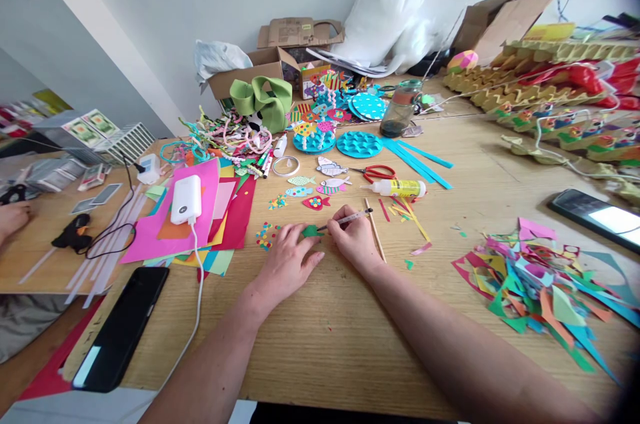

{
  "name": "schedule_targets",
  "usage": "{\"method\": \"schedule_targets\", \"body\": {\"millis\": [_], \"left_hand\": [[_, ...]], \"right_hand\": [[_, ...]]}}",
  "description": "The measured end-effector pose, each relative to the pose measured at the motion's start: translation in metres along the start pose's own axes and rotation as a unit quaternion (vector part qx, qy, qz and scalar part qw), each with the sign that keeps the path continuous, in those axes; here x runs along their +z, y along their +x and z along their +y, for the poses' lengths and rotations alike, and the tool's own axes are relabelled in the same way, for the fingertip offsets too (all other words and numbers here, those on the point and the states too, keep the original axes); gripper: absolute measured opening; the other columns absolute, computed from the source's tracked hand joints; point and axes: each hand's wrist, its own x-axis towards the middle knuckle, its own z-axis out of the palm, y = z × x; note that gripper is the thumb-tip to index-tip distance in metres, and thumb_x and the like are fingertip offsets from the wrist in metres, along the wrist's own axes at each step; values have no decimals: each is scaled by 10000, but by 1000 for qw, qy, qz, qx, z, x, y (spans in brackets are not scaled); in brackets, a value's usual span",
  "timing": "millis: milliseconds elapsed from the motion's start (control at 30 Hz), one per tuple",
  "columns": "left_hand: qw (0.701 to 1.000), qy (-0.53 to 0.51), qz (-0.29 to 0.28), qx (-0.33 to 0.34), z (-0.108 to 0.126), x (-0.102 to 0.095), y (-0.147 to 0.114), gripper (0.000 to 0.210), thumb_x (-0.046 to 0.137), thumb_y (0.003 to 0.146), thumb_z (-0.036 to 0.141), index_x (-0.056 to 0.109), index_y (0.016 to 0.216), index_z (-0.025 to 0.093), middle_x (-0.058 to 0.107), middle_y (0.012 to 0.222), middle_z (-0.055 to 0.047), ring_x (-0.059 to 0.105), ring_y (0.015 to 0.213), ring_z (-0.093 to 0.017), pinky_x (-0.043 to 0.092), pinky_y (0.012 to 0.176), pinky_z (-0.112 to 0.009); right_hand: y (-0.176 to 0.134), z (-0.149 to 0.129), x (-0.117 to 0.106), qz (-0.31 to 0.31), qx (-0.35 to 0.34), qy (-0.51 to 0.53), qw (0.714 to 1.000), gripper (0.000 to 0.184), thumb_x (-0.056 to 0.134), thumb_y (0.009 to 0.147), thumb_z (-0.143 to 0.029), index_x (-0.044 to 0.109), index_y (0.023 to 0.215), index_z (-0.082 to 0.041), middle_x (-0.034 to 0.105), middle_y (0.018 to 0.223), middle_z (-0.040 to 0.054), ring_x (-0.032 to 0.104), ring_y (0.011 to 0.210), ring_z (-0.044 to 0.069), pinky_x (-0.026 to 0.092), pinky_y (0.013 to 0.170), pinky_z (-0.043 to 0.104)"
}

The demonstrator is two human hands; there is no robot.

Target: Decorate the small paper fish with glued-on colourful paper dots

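My right hand (pixel 351 237) pinches a slim grey pen (pixel 354 216), its tip at a small green paper piece (pixel 312 231) on the table. Fingers stretched and spread, my left hand (pixel 287 267) rests on the wood and steadies that piece with its fingertips. Just beyond lie several paper fish, among them a red fish (pixel 317 203) and a striped fish (pixel 334 185). Coloured paper dots (pixel 267 235) are scattered left of my left hand. A thin wooden stick (pixel 375 231) lies beside my right hand, below a glue bottle (pixel 400 189) and red-handled scissors (pixel 376 174).
Paper scraps (pixel 545 284) are heaped at right, near a phone (pixel 600 214). On the left are coloured sheets, a white power bank (pixel 186 200) with a cable, and a black phone (pixel 120 331). Blue discs (pixel 359 144), a jar (pixel 401 111) and egg trays (pixel 530 94) stand farther back.
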Motion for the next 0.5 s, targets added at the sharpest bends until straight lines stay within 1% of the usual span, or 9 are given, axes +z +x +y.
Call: {"method": "schedule_targets", "body": {"millis": [500], "left_hand": [[1000, -4, 1, 0, 1, 0, 0, 311, 508, 942, 386, 651, 1177, 239, 529, 1322, -101, 432, 1241, -267, 390, 1071, -491]], "right_hand": [[1, -1, 1, 0, 0, -15, 1000, 81, 526, 680, -251, 485, 615, -224, 553, 522, -32, 500, 483, 130, 355, 488, 242]]}}
